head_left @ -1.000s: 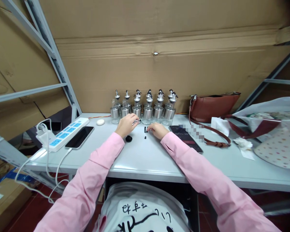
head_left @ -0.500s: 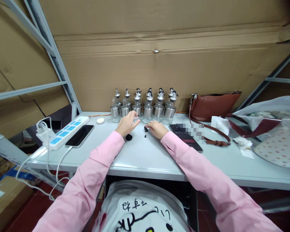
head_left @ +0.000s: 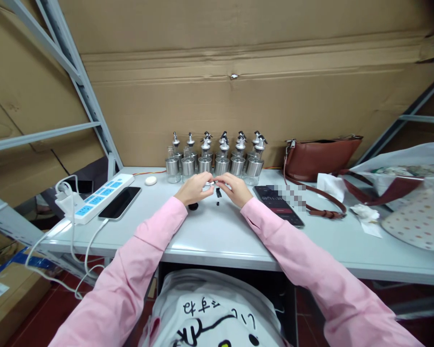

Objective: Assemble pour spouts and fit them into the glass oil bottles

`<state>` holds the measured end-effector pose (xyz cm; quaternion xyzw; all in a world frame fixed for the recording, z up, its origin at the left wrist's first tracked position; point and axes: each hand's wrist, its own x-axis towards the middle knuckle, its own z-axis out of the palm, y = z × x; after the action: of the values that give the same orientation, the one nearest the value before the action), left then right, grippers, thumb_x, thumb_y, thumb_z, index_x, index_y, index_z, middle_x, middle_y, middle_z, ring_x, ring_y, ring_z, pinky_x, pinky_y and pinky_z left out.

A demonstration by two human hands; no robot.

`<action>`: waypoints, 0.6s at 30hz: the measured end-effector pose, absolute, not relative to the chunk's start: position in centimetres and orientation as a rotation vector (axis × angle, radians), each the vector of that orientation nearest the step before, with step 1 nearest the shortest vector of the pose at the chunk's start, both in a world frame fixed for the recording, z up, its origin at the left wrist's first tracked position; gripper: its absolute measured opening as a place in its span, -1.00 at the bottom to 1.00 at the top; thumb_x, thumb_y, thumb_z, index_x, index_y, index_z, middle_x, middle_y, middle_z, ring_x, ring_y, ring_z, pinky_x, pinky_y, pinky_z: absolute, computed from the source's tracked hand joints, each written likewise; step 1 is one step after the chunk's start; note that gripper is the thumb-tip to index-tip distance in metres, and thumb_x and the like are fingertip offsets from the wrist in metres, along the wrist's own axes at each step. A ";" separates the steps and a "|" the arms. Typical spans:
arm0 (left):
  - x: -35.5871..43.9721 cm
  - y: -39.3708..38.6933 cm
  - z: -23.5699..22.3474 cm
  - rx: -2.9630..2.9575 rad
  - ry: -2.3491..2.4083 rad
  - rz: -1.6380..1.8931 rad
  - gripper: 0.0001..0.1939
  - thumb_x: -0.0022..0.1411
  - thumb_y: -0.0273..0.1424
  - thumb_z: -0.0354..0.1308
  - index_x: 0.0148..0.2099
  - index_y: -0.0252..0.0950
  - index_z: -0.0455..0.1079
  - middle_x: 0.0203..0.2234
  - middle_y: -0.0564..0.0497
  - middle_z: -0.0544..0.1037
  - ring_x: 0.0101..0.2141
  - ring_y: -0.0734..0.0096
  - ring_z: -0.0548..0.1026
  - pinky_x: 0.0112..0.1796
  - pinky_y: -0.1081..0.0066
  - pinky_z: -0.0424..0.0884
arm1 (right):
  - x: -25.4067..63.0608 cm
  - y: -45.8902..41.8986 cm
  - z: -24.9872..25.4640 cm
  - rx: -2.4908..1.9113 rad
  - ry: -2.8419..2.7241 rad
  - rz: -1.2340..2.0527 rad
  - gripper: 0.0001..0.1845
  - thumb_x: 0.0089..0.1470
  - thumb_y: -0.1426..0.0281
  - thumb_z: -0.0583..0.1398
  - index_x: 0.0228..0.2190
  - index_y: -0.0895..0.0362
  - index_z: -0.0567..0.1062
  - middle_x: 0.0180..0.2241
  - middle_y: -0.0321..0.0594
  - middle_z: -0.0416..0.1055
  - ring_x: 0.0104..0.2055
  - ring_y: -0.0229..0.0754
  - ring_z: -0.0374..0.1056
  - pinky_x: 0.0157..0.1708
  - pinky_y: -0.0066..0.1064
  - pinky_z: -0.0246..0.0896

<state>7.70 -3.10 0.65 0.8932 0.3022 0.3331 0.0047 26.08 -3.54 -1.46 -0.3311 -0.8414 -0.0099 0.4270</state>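
Observation:
My left hand (head_left: pixel 196 187) is closed in a pinch around a small silver-white piece (head_left: pixel 211 183), perhaps a pourer spout; the fingers cover much of it. My right hand (head_left: pixel 236 187) meets it from the right, thumb and forefinger pinched at the piece's end; what those fingertips hold is too small to make out. On the table just below lie small black parts (head_left: pixel 218 193) and a tiny black bit (head_left: pixel 217 203). A round black cap (head_left: pixel 193 206) is partly covered by my left hand. Behind my hands stand several glass bottles with steel sleeves (head_left: pixel 222 166), most topped with pourers.
To the left are a white power strip (head_left: pixel 106 193), a phone (head_left: pixel 120 202) and a white round object (head_left: pixel 151 180). A larger phone (head_left: pixel 279 206), a brown bag (head_left: pixel 321 156), tissues (head_left: pixel 365 213) and a dotted bag (head_left: pixel 419 219) lie right. Cardboard (head_left: pixel 246 106) walls the back.
My right hand has left the black parts on the table and moved up and left to my left hand. My left hand has shifted slightly right, and the fingertips now meet at the silver-white piece.

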 end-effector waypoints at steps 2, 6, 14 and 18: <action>7.7 -3.0 0.5 2.778 0.898 1.053 -0.94 0.10 -0.42 0.02 -0.34 -0.30 0.21 -0.46 0.07 0.34 -0.44 0.49 0.31 -0.38 0.51 0.24 | 26.1 -3.6 -1.5 -0.831 -2.104 -0.016 -0.77 0.17 0.33 0.03 -0.26 0.14 0.45 -0.39 -0.16 0.37 -0.33 -0.19 0.32 -0.30 -0.38 0.21; 7.7 -2.6 0.2 2.750 0.863 1.044 -0.84 0.11 -0.33 0.09 -0.32 -0.30 0.19 -0.46 0.08 0.34 -0.44 0.50 0.32 -0.38 0.51 0.25 | 25.8 -3.8 -1.5 -0.850 -2.134 0.036 -0.79 0.17 0.37 0.00 -0.26 0.14 0.40 -0.34 -0.15 0.40 -0.30 -0.19 0.32 -0.28 -0.39 0.20; 7.7 -2.3 0.0 2.779 0.873 1.058 -0.93 0.18 -0.44 0.04 -0.35 -0.29 0.19 -0.48 0.09 0.36 -0.46 0.52 0.34 -0.39 0.53 0.26 | 25.2 -4.4 -1.0 -0.979 -2.165 0.138 -0.72 0.19 0.36 -0.10 -0.23 0.13 0.36 -0.32 -0.17 0.39 -0.30 -0.19 0.32 -0.27 -0.38 0.16; 7.7 -2.1 0.0 2.845 0.832 1.050 -0.89 0.22 -0.41 0.02 -0.37 -0.29 0.18 -0.50 0.09 0.34 -0.46 0.50 0.33 -0.40 0.52 0.25 | 25.2 -4.2 -1.2 -1.011 -2.182 0.162 -0.71 0.19 0.35 -0.11 -0.25 0.14 0.36 -0.32 -0.16 0.38 -0.26 -0.17 0.32 -0.24 -0.37 0.15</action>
<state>7.69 -2.11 -0.04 0.9047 0.2646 0.3340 -0.0015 25.23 -4.22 -1.16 -0.3919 -0.8454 0.0629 0.3574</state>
